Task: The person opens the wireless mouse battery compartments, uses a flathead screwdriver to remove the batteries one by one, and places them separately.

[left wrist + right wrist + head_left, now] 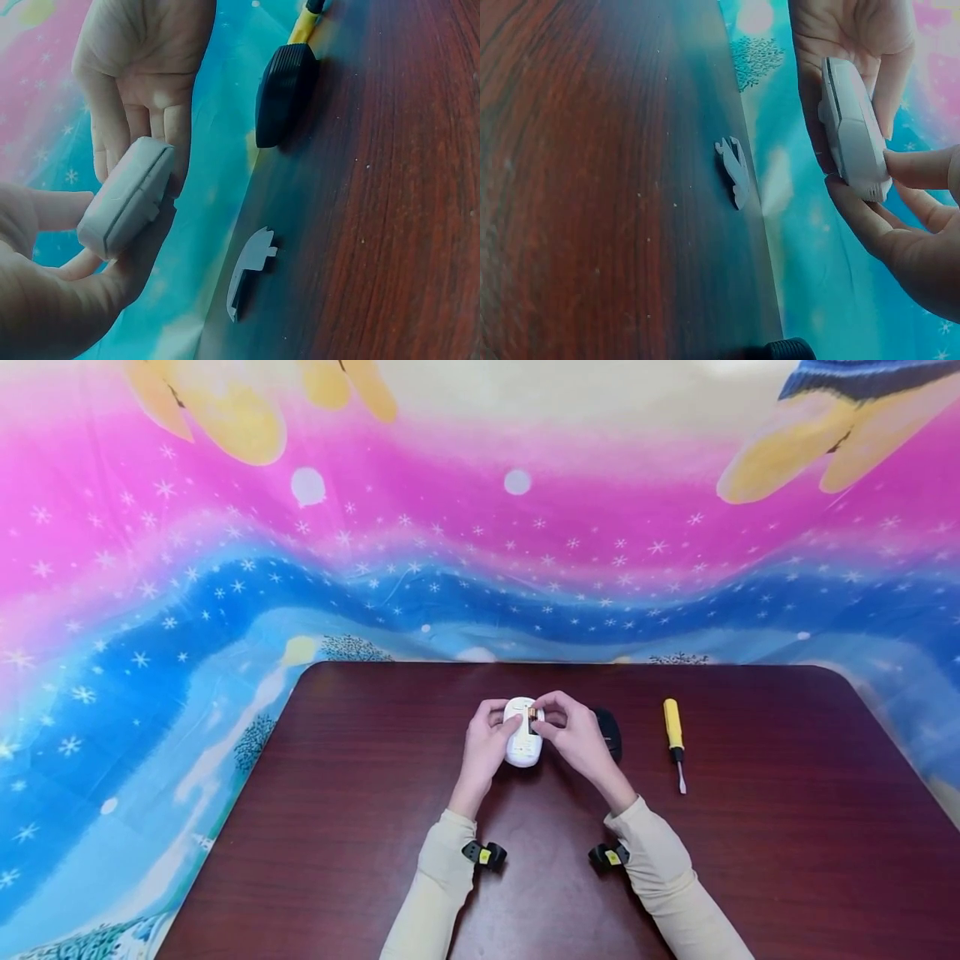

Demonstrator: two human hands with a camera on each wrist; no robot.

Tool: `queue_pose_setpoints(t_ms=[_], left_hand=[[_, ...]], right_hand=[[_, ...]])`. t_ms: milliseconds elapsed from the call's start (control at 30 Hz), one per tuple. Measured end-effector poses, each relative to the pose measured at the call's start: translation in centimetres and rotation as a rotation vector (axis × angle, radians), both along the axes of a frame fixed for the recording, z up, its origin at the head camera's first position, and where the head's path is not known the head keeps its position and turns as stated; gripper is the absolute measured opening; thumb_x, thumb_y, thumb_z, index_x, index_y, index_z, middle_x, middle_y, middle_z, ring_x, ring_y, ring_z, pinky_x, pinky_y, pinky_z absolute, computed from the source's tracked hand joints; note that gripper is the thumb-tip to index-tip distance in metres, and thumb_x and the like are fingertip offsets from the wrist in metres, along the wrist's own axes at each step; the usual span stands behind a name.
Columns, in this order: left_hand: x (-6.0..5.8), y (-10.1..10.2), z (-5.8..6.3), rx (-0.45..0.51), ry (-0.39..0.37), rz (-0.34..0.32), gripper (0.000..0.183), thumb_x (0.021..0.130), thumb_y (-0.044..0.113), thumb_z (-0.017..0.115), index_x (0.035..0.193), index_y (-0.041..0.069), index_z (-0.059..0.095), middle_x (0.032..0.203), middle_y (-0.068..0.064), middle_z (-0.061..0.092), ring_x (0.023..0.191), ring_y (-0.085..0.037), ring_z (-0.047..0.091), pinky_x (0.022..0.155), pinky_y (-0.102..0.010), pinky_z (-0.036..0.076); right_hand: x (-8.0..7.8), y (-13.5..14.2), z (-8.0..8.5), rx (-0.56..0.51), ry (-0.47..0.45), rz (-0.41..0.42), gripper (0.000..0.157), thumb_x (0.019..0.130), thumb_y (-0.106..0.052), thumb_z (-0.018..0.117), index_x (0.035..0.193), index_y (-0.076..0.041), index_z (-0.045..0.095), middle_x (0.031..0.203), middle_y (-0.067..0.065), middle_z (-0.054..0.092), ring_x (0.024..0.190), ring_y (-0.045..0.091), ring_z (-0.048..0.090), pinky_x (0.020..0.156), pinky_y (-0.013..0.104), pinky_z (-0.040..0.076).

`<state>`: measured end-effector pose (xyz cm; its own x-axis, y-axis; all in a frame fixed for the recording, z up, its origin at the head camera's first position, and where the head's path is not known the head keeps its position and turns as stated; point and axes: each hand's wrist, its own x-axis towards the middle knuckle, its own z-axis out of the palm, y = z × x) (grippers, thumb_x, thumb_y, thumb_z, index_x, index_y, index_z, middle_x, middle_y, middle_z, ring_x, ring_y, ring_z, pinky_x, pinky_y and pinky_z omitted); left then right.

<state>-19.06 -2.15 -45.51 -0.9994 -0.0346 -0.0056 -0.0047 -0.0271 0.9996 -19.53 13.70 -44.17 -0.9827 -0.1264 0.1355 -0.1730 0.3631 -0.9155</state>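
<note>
A white computer mouse is held underside up above the table, its battery compartment uncovered and a copper-coloured battery showing inside. My left hand grips the left edge, with the thumb across the underside. On the other edge, my right hand pinches the mouse, thumb and fingertips right at the compartment. Both wrist views show the mouse edge-on between the two hands. Beneath it a thin white cover with small tabs lies on the table, hidden in the head view.
A black rounded object with a ribbed side sits just behind my right hand. Farther right lies a yellow-handled screwdriver, tip toward me. The dark red-brown table ends at a printed cloth backdrop.
</note>
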Motion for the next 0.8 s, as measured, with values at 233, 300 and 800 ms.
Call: queue_pose_setpoints(t_ms=[233,300,800], left_hand=[[0.04,0.08,-0.05,-0.012,0.015,0.008,0.029,0.094,0.001,0.07,0.121,-0.006,0.063,0.111,-0.023,0.073,0.1,-0.026,0.069,0.083,-0.028,0.052],[0.05,0.09,-0.06,-0.014,0.02,0.006,0.028,0.094,0.0,0.07,0.121,-0.006,0.063,0.11,-0.023,0.073,0.099,-0.026,0.069,0.084,-0.028,0.052],[-0.01,0.02,-0.39,-0.075,0.026,0.0,0.03,0.094,0.001,0.07,0.122,-0.006,0.063,0.111,-0.024,0.073,0.101,-0.029,0.07,0.084,-0.033,0.054]], right_hand=[[-0.07,0.0,-0.19,0.003,0.013,-0.05,0.013,0.092,0.002,0.074,0.105,0.003,0.068,0.102,0.018,0.072,0.091,0.024,0.072,0.067,0.022,0.051],[-0.09,0.0,-0.28,0.003,0.018,-0.054,0.01,0.093,0.002,0.073,0.103,0.004,0.069,0.099,0.017,0.073,0.085,0.02,0.07,0.062,0.021,0.049],[-0.21,-0.13,-0.61,-0.042,0.021,-0.047,0.004,0.097,0.007,0.065,0.097,0.01,0.067,0.096,0.021,0.074,0.078,0.007,0.066,0.067,0.018,0.053]])
